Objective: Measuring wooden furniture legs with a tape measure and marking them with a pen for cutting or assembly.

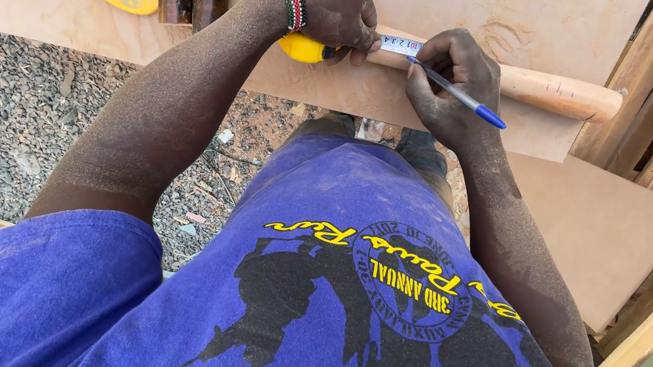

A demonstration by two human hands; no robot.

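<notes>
While the left hand (335, 8) grips a yellow tape measure (305, 49) on a wooden dowel (555, 93), the right hand (453, 78) holds a blue pen (460, 94) at the tape; no mark visible yet.

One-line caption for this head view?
Left hand holds yellow tape measure on round wooden handle; right hand marks with blue pen.

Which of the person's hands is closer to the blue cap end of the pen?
The right. The right hand grips the pen, with the blue cap sticking out beside it. The left hand sits farther up, holding the yellow tape measure against the wooden handle.
</notes>
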